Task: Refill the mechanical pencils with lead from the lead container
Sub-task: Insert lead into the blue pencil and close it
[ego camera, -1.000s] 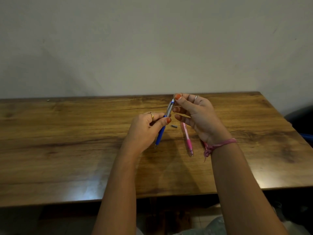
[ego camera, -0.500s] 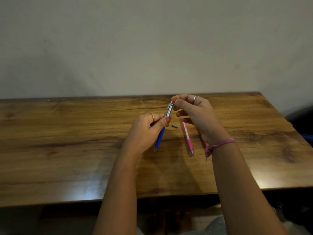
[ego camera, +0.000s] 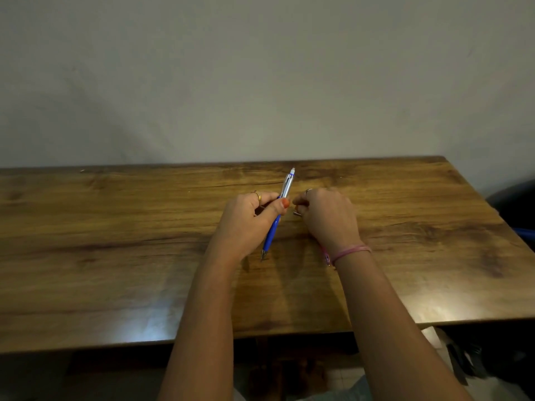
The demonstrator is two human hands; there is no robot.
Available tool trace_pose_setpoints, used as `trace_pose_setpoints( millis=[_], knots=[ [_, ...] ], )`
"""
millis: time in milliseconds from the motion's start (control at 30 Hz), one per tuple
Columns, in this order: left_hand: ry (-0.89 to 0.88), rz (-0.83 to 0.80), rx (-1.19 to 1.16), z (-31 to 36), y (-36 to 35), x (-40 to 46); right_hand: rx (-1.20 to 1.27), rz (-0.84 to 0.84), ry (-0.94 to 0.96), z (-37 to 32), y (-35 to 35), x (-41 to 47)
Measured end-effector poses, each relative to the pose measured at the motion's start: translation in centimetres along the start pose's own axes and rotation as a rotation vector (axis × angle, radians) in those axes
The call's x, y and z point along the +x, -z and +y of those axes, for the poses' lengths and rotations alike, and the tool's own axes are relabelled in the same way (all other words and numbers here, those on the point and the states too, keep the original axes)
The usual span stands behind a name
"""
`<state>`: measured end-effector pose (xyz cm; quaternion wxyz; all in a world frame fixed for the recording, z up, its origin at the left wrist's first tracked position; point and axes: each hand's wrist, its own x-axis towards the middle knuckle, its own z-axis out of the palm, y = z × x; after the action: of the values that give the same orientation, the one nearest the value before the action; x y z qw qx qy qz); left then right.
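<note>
My left hand [ego camera: 246, 224] grips a blue and silver mechanical pencil [ego camera: 273, 227] at its middle. The pencil is tilted, with its white top end up and away and its tip just above the table. My right hand [ego camera: 327, 218] is down on the table to the right of the pencil, knuckles up. Its curled fingertips pinch a small dark piece [ego camera: 296, 213] that lies on the wood. A pink mechanical pencil [ego camera: 326, 256] lies under my right wrist; only its tip end shows.
The wooden table [ego camera: 115, 256] runs along a plain wall, with its front edge close to me. A dark chair with something blue on it [ego camera: 518, 215] stands past the table's right edge.
My right hand left the top of the blue pencil and dropped to the table, onto the small dark piece. It now covers most of the pink pencil. My left hand kept its hold.
</note>
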<state>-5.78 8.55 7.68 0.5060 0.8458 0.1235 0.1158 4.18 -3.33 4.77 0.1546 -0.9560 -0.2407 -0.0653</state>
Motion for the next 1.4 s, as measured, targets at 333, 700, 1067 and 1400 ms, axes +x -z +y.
trace_pose_setpoints(
  millis=[333,700,1067,1400],
  knots=[
    [0.001,0.006,-0.008,-0.3,-0.1,0.2,-0.105,-0.055,0.076,-0.8,1.0,-0.4],
    [-0.007,0.012,0.01,-0.4,-0.1,0.3,0.012,-0.175,0.047,-1.0,1.1,-0.3],
    [-0.013,-0.031,0.027,0.2,-0.2,0.0,1.573,-0.101,-0.242,-1.2,3.8,-0.1],
    [-0.017,-0.003,0.006,0.1,-0.1,0.1,1.749,-0.129,-0.26,-0.9,4.2,-0.2]
  ],
)
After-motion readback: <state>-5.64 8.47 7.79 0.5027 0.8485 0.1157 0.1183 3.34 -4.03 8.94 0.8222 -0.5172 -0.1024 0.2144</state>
